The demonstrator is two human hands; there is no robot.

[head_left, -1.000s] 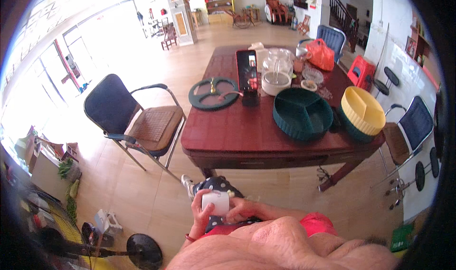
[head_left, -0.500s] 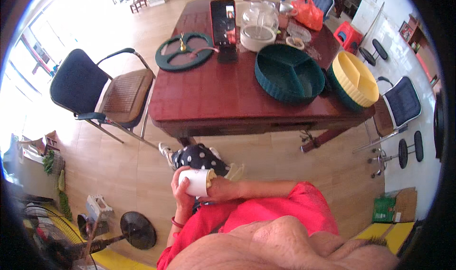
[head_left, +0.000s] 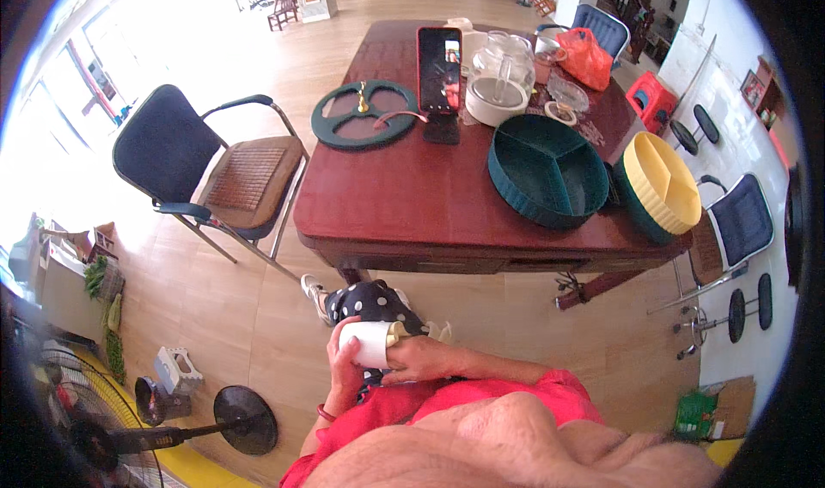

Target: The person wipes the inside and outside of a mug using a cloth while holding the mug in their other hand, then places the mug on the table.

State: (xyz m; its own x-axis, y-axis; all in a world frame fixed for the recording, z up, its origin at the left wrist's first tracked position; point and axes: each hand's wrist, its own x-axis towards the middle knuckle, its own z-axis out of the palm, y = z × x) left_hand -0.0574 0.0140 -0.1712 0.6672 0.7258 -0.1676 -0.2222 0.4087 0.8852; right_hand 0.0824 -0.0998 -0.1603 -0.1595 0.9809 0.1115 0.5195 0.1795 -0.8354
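In front of my lap, my left hand (head_left: 345,361) is wrapped round a white cylinder (head_left: 368,344), like a paper cup or tub lying on its side. Its open end points right, and something pale yellow (head_left: 395,333) sticks out there; its kind is too small to tell. My right hand (head_left: 418,358) is closed against that end, fingers curled and partly hidden. What it grips, if anything, does not show. Below both hands are my legs in dark polka-dot trousers (head_left: 378,303).
Ahead stands a dark red table (head_left: 404,204). On it are a green divided tray (head_left: 550,174), a yellow divided tray (head_left: 660,183), a green ring-shaped frame (head_left: 365,114), a propped phone (head_left: 439,71) and a glass jar (head_left: 500,76). A chair (head_left: 232,174) and a fan (head_left: 245,419) stand left.
The whole view has shifted, so the table and chairs sit lower and further right. Both hands stay at the white cylinder, the right one still at its open end.
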